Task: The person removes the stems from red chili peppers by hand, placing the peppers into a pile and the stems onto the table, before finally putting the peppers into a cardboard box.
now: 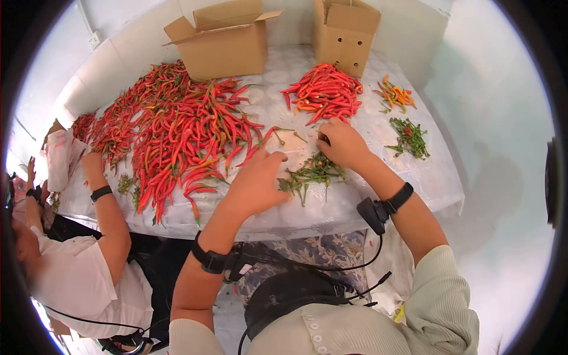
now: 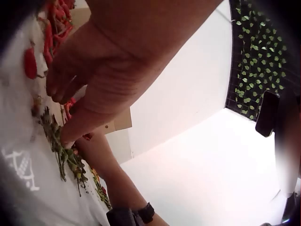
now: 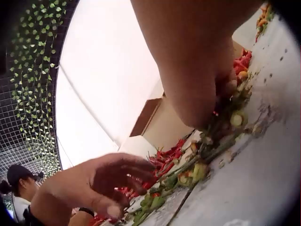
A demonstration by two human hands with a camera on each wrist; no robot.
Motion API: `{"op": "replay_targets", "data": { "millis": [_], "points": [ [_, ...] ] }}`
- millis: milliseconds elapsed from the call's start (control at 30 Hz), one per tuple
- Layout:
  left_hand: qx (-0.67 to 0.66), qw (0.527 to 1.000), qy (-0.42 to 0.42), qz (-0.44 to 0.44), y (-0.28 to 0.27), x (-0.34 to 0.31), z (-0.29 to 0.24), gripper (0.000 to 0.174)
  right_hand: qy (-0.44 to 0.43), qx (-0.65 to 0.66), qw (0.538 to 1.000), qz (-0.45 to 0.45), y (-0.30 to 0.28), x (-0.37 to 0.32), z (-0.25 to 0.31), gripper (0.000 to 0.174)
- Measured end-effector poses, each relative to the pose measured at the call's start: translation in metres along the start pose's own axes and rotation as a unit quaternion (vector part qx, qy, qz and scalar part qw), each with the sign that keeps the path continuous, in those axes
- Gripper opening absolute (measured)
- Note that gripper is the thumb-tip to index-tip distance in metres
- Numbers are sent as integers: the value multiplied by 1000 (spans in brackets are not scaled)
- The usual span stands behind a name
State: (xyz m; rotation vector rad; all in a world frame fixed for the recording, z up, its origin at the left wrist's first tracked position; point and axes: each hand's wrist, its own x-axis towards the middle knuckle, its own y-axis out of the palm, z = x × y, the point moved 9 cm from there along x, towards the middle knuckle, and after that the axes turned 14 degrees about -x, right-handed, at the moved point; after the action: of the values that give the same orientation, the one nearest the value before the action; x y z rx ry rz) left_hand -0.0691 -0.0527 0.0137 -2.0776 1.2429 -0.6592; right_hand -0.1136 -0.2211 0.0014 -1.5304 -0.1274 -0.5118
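My left hand point(image 1: 255, 182) is over the near edge of the table, thumb and fingers spread apart around an unfilled gap. Its fingertips are beside a few loose red chillies point(image 1: 270, 135) at the right fringe of a big heap of red chillies point(image 1: 177, 142). Between my hands lies a small pile of green chilli stems point(image 1: 313, 173), which the left thumb overlaps in the left wrist view. Above that pile, fingers curled inward, is my right hand point(image 1: 343, 144), close to a heap of stemless red chillies point(image 1: 328, 92). I cannot tell whether its hidden fingertips hold anything.
Two open cardboard boxes point(image 1: 228, 50) point(image 1: 346, 36) stand along the back wall. At the right lie small piles of orange chillies point(image 1: 397, 94) and green chillies or stems point(image 1: 409, 139). Another person point(image 1: 94, 260) sits at the left, a hand at the heap.
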Motion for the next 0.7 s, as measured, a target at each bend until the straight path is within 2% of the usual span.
{"op": "replay_targets", "data": {
  "millis": [67,200,300,367,467,567,633,700],
  "points": [
    [28,999,-12,44,6,-2,0,63,-14,7,998,55,-5,-17,-2,14],
    [-44,999,-6,31,17,14,7,61,-8,0,995,97,-18,-44,-25,14],
    [-82,996,13,43,34,30,2,53,81,10,993,82,-44,-57,-30,18],
    [-90,994,32,51,46,42,-3,47,59,25,997,37,-47,-62,-14,21],
    [-183,979,56,71,46,53,-16,38,13,56,998,-8,-50,-63,23,26],
    [-117,987,106,-30,6,64,2,25,-35,65,997,-27,-52,-57,54,27],
    [-81,993,71,-40,-18,71,14,24,-70,44,996,-31,-48,-52,69,26],
    [-90,996,29,-7,-20,77,29,28,-108,7,994,-27,-39,-45,78,25]
  ]
}}
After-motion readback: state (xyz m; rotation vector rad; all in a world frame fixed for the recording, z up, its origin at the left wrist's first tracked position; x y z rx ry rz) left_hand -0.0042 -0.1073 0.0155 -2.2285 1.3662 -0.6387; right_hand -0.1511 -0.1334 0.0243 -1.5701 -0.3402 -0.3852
